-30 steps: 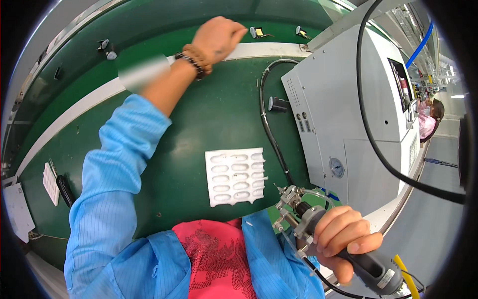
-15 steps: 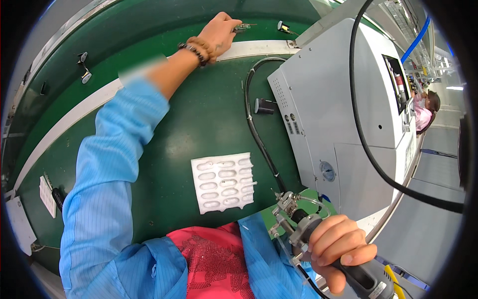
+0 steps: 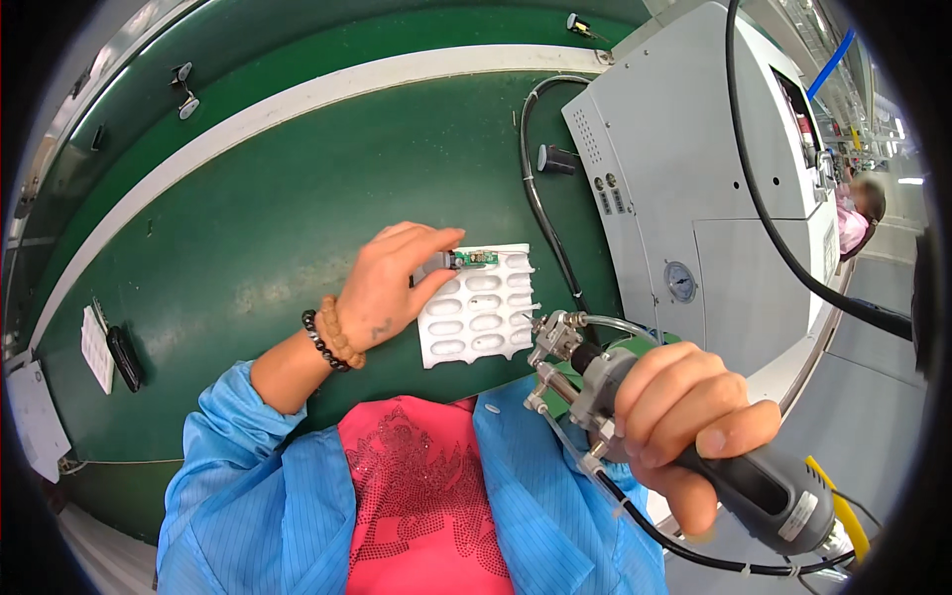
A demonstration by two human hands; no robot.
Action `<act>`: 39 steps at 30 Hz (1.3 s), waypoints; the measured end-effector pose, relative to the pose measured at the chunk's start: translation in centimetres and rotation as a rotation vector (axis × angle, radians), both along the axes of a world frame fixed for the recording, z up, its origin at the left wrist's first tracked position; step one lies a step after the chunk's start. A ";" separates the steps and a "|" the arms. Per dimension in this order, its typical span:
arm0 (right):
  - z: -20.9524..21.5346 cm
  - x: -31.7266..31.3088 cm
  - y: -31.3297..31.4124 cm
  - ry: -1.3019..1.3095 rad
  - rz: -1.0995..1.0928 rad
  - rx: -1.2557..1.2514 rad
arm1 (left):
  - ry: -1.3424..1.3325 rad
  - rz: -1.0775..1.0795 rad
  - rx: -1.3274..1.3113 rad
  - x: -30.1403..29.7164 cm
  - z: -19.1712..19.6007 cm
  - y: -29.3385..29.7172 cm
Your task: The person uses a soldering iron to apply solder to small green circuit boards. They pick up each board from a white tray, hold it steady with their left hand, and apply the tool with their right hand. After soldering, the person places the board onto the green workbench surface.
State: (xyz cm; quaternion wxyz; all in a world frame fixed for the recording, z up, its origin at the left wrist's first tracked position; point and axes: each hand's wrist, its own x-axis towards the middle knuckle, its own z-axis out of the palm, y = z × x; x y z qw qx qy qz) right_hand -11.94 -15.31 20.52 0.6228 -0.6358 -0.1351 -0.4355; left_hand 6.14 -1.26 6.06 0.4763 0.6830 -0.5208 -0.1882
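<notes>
Over the far edge of a white foam tray (image 3: 466,332) with rows of oval pockets, my left hand (image 3: 392,278) is closed on a small grey part. A green circuit board (image 3: 480,259) sticks out of that part toward the right. My right hand (image 3: 684,426) wraps round the black handle of a dispensing gun (image 3: 769,496), held at the lower right. The gun's metal valve head and thin tip point toward the tray's right edge, apart from the circuit board. Clear tubes and a black hose run from the gun.
A large grey machine (image 3: 645,149) with a round gauge stands at right. A thick black hose (image 3: 535,198) and a black cylinder (image 3: 557,159) lie beside it. Small parts (image 3: 184,91) rest on the far green strip. A black case (image 3: 123,357) lies at left. Another person (image 3: 853,218) sits far right.
My left hand has come back from the far green strip to the tray, carrying the small part with the circuit board. My right hand still grips the dispensing gun.
</notes>
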 end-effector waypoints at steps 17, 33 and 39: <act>-1.5 5.5 -0.1 0.072 0.108 0.010 | 0.018 0.097 -0.074 -1.3 -2.6 0.6; -2.7 9.3 0.2 0.206 0.091 -0.068 | 0.086 0.063 -0.087 0.2 -2.8 0.4; -2.7 9.4 0.3 0.201 0.067 -0.047 | 0.083 0.074 -0.080 0.3 -2.8 0.5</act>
